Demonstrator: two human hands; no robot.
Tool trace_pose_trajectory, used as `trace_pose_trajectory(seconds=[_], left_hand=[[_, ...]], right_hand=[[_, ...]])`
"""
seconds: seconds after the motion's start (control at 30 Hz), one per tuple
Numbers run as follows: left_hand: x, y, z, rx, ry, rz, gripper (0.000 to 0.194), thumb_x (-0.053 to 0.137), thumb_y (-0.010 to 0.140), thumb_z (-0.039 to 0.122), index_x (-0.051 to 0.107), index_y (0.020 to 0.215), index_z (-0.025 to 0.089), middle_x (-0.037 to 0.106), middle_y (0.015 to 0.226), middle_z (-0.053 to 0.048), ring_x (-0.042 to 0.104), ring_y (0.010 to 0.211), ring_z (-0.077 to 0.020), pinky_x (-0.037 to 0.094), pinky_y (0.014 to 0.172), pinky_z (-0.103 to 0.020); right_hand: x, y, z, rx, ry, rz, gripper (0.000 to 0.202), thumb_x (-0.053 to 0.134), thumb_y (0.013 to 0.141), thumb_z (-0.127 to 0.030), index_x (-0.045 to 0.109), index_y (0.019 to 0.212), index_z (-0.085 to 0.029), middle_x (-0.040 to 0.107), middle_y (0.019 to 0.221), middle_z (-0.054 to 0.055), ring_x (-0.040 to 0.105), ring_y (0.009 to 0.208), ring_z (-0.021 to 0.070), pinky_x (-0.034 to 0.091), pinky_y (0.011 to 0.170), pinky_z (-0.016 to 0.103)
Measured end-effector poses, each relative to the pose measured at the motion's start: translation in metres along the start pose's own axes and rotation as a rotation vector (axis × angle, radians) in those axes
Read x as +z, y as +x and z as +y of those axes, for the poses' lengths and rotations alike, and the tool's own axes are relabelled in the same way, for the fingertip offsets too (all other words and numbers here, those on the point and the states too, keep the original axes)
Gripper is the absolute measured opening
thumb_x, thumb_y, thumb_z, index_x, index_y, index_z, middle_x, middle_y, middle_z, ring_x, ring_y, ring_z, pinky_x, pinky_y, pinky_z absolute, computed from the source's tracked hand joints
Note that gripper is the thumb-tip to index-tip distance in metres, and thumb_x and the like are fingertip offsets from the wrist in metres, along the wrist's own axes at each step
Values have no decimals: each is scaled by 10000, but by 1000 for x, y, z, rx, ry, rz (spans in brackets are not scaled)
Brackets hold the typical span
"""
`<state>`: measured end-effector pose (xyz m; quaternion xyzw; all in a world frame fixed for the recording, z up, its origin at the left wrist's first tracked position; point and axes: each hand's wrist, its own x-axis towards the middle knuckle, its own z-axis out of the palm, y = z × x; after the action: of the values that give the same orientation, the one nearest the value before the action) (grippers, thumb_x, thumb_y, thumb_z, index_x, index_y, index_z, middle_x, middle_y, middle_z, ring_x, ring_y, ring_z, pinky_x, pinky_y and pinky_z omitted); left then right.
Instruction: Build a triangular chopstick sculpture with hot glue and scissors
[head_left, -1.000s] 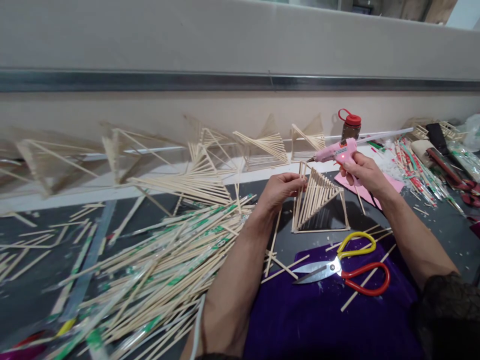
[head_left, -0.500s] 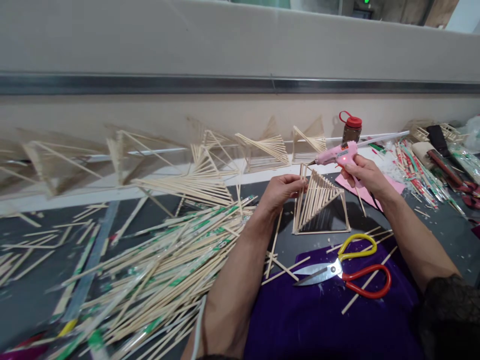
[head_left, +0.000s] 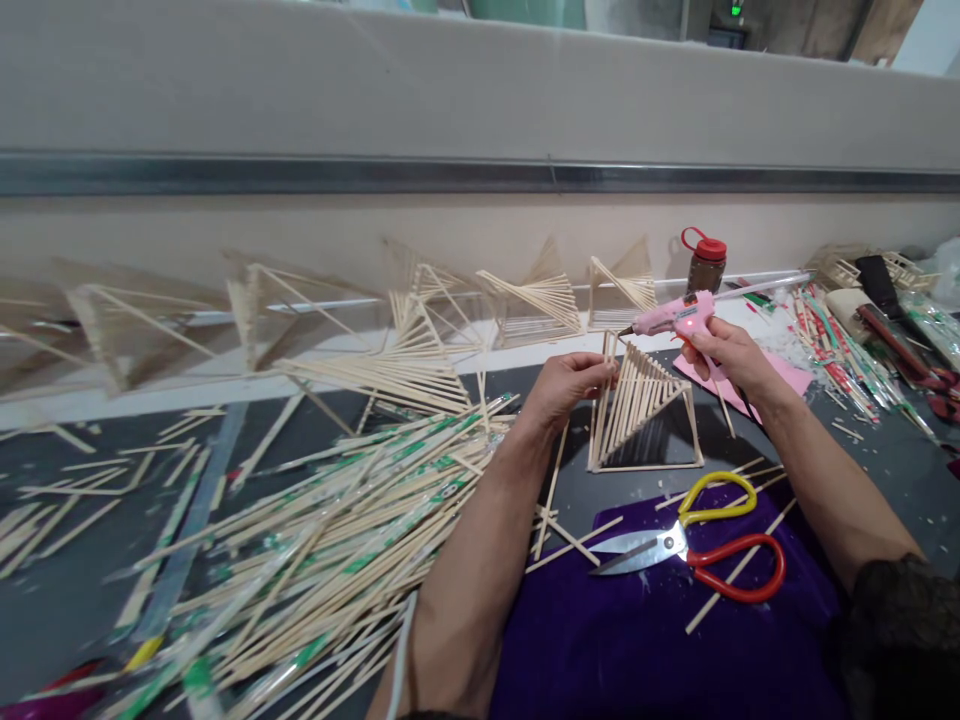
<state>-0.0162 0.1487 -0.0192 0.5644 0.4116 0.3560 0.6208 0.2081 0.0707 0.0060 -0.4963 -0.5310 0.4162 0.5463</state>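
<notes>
My left hand (head_left: 574,385) pinches the upper left side of a small wooden stick frame (head_left: 645,400), which stands on the dark table. Slanted sticks fan across this frame. In my right hand (head_left: 726,352) is a pink glue gun (head_left: 675,315) with a red light glowing on its side. Its nozzle points left, at the frame's top corner; whether it touches the wood I cannot tell. A long glue stick extends from the gun's back. Scissors (head_left: 679,545) with one yellow and one red handle lie on purple cloth (head_left: 600,640) in front of the frame.
A heap of wooden sticks (head_left: 360,530), partly in plastic wrappers, covers the table on the left. Several finished-looking stick frames (head_left: 532,295) stand along the wall. A red-capped bottle (head_left: 706,262) stands behind the glue gun. Wrappers (head_left: 832,350) and tools lie at right.
The whole view has shifted slightly. My left hand still grips the frame, and the glue gun stays near its top corner.
</notes>
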Motion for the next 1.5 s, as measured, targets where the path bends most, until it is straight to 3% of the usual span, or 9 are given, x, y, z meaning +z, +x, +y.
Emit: trace_pose_trajectory(seconds=[0.47, 0.77, 1.5], left_hand=[[-2, 2, -2, 10, 12, -11, 321, 825, 498, 398, 731, 681, 152, 680, 650, -49, 588, 625, -146, 432, 606, -276], [-2, 2, -3, 8, 9, -4, 352, 843, 485, 421, 730, 690, 158, 702, 687, -58, 601, 651, -154, 427, 609, -273], [-2, 0, -2, 9, 5, -7, 327, 829, 506, 405, 737, 696, 156, 698, 685, -50, 594, 646, -145, 423, 630, -275]], right_hand=[[0, 2, 6, 31, 35, -30, 337, 682, 746, -467, 554, 833, -168, 584, 655, -33, 444, 470, 61, 292, 473, 239], [-4, 1, 0, 2, 44, 39, 347, 707, 735, -468, 553, 824, -169, 602, 651, -22, 471, 466, 68, 318, 462, 235], [-4, 1, 5, 26, 12, -10, 334, 682, 767, -477, 571, 813, -165, 636, 707, -5, 469, 484, 62, 327, 480, 233]])
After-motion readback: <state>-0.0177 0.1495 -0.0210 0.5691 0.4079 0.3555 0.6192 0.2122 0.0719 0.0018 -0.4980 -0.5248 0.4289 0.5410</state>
